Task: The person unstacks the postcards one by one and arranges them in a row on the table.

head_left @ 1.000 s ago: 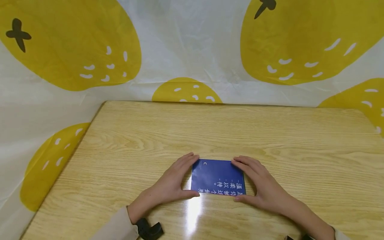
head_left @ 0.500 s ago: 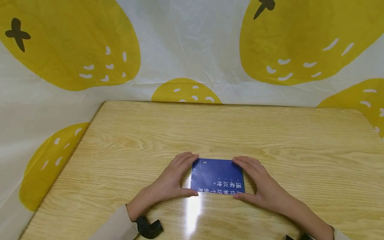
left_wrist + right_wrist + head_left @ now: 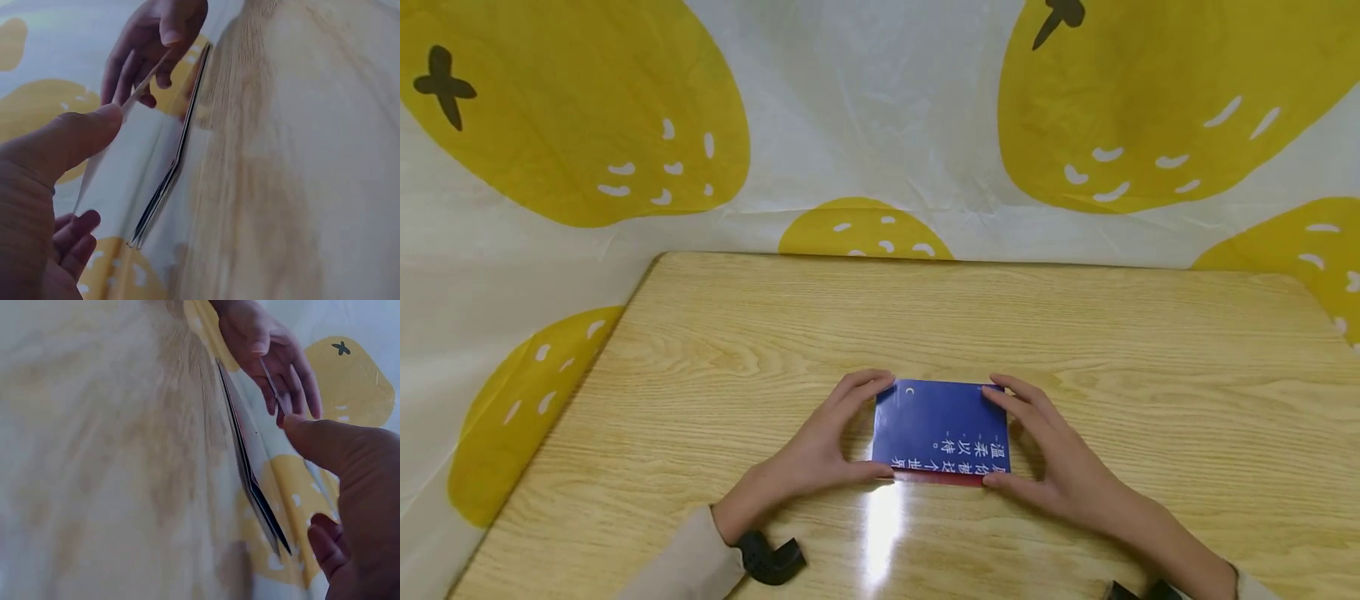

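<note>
A blue card (image 3: 936, 421) with white Chinese characters and a small moon is held level by both hands. At its left end, my left hand (image 3: 823, 442) pinches it, thumb on the near edge and fingertips at the far corner. My right hand (image 3: 1060, 458) grips the right end the same way. Beneath the card's near edge shows a strip of red (image 3: 940, 478). Both wrist views show the card raised above a thin stack of cards (image 3: 182, 144), which lies on the table with a slight bend along its edge.
The wood-grain table (image 3: 715, 333) reaches back to a white cloth (image 3: 872, 100) printed with large yellow fruit. More of that cloth hangs along the left side. Black wrist mounts (image 3: 771, 560) sit at both wrists, and bright glare marks the tabletop before the card.
Both hands have lifted the blue card a little, and it sits slightly higher in the head view. A red strip has come into sight under its near edge.
</note>
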`<state>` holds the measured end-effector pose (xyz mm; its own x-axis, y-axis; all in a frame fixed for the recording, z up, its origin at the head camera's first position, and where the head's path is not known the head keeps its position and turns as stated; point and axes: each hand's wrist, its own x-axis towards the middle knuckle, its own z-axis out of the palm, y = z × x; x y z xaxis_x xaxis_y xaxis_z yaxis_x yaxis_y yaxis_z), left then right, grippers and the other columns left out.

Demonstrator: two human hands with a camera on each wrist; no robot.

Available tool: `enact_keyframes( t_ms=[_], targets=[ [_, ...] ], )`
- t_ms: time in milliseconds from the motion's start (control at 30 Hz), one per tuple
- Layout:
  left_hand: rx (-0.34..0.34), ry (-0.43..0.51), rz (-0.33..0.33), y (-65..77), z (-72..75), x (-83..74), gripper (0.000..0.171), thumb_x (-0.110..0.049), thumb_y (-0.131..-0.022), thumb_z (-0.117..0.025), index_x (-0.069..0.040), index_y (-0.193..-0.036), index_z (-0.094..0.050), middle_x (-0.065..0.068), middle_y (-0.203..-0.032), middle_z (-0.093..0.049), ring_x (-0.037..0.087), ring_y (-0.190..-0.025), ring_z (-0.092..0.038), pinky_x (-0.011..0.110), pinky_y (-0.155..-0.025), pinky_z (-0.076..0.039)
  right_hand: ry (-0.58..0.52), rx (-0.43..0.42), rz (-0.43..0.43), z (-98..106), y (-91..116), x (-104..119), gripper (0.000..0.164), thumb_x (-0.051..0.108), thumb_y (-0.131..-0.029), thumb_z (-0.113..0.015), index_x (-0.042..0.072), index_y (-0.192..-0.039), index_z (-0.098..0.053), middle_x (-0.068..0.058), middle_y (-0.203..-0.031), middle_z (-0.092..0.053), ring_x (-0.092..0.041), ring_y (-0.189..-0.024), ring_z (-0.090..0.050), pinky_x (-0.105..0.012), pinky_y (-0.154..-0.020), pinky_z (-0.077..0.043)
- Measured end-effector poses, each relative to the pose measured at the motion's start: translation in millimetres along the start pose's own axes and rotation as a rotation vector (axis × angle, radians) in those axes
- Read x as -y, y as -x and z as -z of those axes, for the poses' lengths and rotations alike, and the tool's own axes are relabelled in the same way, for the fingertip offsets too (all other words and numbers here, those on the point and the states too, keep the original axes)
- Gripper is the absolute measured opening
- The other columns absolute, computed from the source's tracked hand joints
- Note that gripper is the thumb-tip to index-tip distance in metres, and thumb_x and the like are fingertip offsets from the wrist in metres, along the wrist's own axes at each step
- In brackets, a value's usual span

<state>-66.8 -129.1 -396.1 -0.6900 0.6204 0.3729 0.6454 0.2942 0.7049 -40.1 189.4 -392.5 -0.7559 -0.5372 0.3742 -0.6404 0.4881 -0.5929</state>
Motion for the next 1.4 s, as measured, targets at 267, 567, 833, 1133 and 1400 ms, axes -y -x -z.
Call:
enact_keyframes(
  t_ms=[267, 567, 833, 1133, 1400],
  targets=[
    [-0.016, 0.023, -0.001, -3.3, 9.5, -0.5, 0.097, -0.017, -0.067, -0.089, -0.005, -0.146, -0.034, 0.011, -0.147, -0.033, 0.026, -0.134, -0.034, 0.041, -0.109, -0.032, -0.07, 0.0, -0.047, 6, -8, 5, 0.097, 0.025, -0.064, -0.09, 0.006, -0.144, -0.039, -0.015, -0.15, -0.029, -0.013, -0.103, -0.054, -0.022, -0.086, -0.048],
    [-0.037, 0.007, 0.007, -5.6, 19.9, 0.3, 0.098, -0.019, -0.066, -0.089, -0.01, -0.146, -0.034, 0.013, -0.151, -0.026, 0.029, -0.135, -0.032, 0.048, -0.104, -0.037, -0.055, -0.057, 0.007, 5, -20, 7, 0.088, 0.02, -0.067, -0.088, 0.005, -0.141, -0.043, -0.011, -0.15, -0.032, -0.013, -0.099, -0.057, -0.025, -0.085, -0.049],
    [-0.078, 0.055, 0.024, -6.8, 36.9, 3.3, 0.097, -0.01, -0.066, -0.089, -0.005, -0.146, -0.035, 0.009, -0.148, -0.031, 0.025, -0.125, -0.044, 0.042, -0.102, -0.04, -0.051, -0.061, 0.017, 1, -36, 10, 0.088, 0.013, -0.066, -0.089, 0.005, -0.141, -0.043, -0.011, -0.152, -0.028, -0.018, -0.109, -0.055, -0.03, -0.084, -0.053],
    [-0.079, 0.123, 0.107, -11.2, 63.3, -15.7, 0.091, 0.005, -0.067, -0.083, 0.005, -0.144, -0.034, 0.018, -0.146, -0.037, 0.03, -0.123, -0.049, 0.044, -0.108, -0.032, -0.056, -0.053, 0.026, -4, -50, 12, 0.086, 0.016, -0.068, -0.088, 0.007, -0.141, -0.043, -0.009, -0.153, -0.026, -0.024, -0.118, -0.055, -0.042, -0.09, -0.051],
    [-0.109, 0.2, 0.056, -12.0, 75.9, -11.2, 0.088, 0.016, -0.068, -0.078, 0.012, -0.142, -0.031, 0.021, -0.15, -0.028, 0.038, -0.126, -0.044, 0.048, -0.106, -0.033, -0.141, -0.083, 0.043, -11, -69, 12, 0.084, 0.011, -0.07, -0.086, 0.004, -0.141, -0.042, -0.01, -0.151, -0.029, -0.027, -0.12, -0.054, -0.034, -0.096, -0.046]
  ],
)
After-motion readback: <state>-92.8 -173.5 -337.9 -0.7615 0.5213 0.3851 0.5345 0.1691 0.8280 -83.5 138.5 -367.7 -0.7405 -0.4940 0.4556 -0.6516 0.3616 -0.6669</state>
